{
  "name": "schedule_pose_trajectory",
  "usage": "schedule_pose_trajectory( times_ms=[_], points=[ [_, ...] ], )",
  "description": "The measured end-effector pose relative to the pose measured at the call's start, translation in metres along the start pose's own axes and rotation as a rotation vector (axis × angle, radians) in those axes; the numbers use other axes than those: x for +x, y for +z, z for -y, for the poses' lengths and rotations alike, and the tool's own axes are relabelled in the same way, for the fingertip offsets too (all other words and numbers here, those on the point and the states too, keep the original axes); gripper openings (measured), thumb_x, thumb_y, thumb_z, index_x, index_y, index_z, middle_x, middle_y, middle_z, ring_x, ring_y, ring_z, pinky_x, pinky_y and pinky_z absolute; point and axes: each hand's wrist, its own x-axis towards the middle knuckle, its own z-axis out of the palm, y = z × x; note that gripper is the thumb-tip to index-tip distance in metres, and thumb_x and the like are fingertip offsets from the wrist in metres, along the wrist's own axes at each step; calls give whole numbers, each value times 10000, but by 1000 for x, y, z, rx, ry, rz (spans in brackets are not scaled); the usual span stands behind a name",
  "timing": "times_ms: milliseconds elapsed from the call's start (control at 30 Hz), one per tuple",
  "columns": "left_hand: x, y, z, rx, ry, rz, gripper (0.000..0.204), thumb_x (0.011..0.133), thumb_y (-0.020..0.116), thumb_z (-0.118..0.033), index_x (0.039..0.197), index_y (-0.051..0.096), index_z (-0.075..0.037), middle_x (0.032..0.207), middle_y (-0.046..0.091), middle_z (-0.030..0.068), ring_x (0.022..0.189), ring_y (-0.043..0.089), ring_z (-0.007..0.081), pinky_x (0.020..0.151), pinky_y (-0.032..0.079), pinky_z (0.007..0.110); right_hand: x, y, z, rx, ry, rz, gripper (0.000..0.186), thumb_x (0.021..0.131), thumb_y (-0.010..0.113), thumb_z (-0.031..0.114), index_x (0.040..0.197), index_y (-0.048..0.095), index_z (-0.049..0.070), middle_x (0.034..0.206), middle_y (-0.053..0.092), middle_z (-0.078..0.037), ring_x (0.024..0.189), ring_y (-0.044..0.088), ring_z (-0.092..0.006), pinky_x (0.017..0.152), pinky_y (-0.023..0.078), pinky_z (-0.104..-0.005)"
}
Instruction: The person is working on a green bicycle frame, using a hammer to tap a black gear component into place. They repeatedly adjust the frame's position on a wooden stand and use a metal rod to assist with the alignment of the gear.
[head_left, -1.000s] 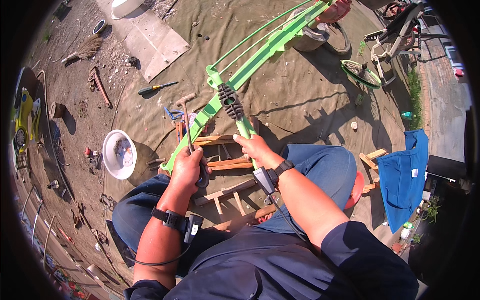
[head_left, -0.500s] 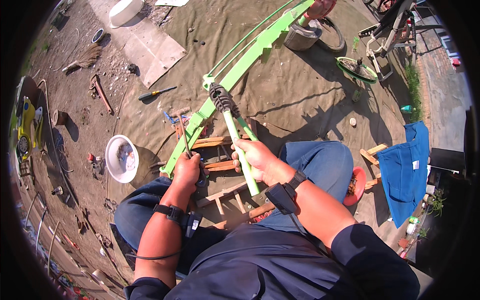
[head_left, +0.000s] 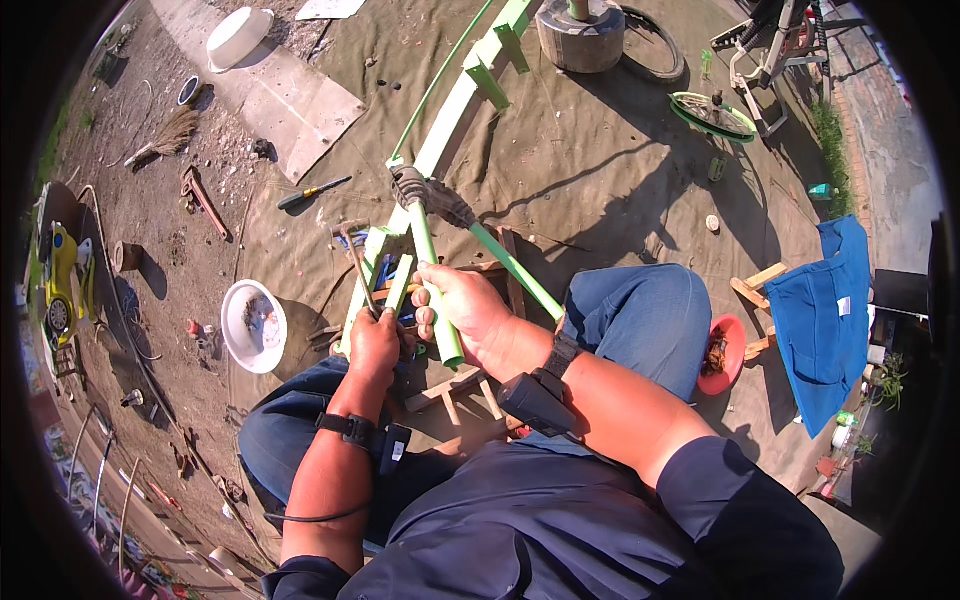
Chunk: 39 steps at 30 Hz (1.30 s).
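While left hand [head_left: 373, 345] is gripping hammer [head_left: 359, 264], right hand [head_left: 470, 308] is clasping green frame [head_left: 444, 140], long axis slanting up-right; tarp [head_left: 565, 145] is flanking it.

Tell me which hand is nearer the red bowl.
Right. The right hand, gripping a green tube, is left of the red bowl, with the right leg between; the left hand, around the hammer handle, is farther left.

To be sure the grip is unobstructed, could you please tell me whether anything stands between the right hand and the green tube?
Nothing visible does: the bare right hand grips the green tube directly, fingers curled around it.
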Motion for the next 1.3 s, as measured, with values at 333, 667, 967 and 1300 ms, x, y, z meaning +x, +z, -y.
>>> schedule_pose_trajectory(
  times_ms=[333, 667, 967, 1300],
  points=[
    [-47, -3, -59, 83, 101, -72, 179, 1007, 506, -186, 951, 473, -19, 641, 524, 37, 449, 533, 131, 401, 432, 263, 52, -6, -15, 58, -28, -89, 141, 920, 567, 212, 851, 563, 89, 657, 534, -7, 527, 536, -143, 454, 422, -308],
    [-38, 2, -44, 141, 104, -43, 178, 1006, 503, -239, 933, 469, -80, 605, 534, 41, 406, 506, 134, 330, 362, 238, 59, -33, -19, -41, -17, -187, 212, 907, 586, 232, 772, 560, 71, 624, 536, -39, 474, 517, -162, 389, 389, -313],
    [-33, 2, -31, 246, 63, -55, 238, 1002, 505, -246, 886, 472, -41, 591, 520, 35, 421, 529, 139, 363, 403, 268, 48, -40, -10, -353, 31, -146, 289, 951, 588, 394, 802, 570, 147, 568, 490, 44, 416, 437, -82, 367, 307, -247],
    [3, -8, 24, 801, 17, -60, 333, 828, 555, -130, 1083, 576, 82, 990, 662, 302, 971, 649, 437, 844, 510, 446, -49, -15, 97, -1633, -850, -60, 212, 875, 635, 212, 977, 675, 31, 847, 666, -135, 736, 650, -289, 684, 511, -337]
  ],
)
